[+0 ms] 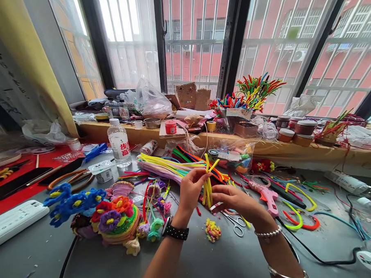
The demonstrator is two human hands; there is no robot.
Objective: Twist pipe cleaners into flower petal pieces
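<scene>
Above the middle of the table, my left hand (192, 189) pinches a small bunch of yellow pipe cleaners (207, 191) near their upper part. Their tops splay apart and the lower ends hang down. From the right, my right hand (232, 198) has its fingers curled at the lower stems, closed about them; the exact grip is partly hidden. Below the hands lies a little pile of yellow and red fuzzy clippings (212, 230). Small scissors (237, 228) rest under my right hand. Behind the hands is a large bundle of pastel pipe cleaners (159, 164).
To the left stand fuzzy flowers in blue (75, 204) and a multicoloured flower pot (120, 226). A clear bottle (119, 144) is behind them. A pink glue gun (267, 196) with its black cord lies right. A white power strip (12, 221) sits at far left.
</scene>
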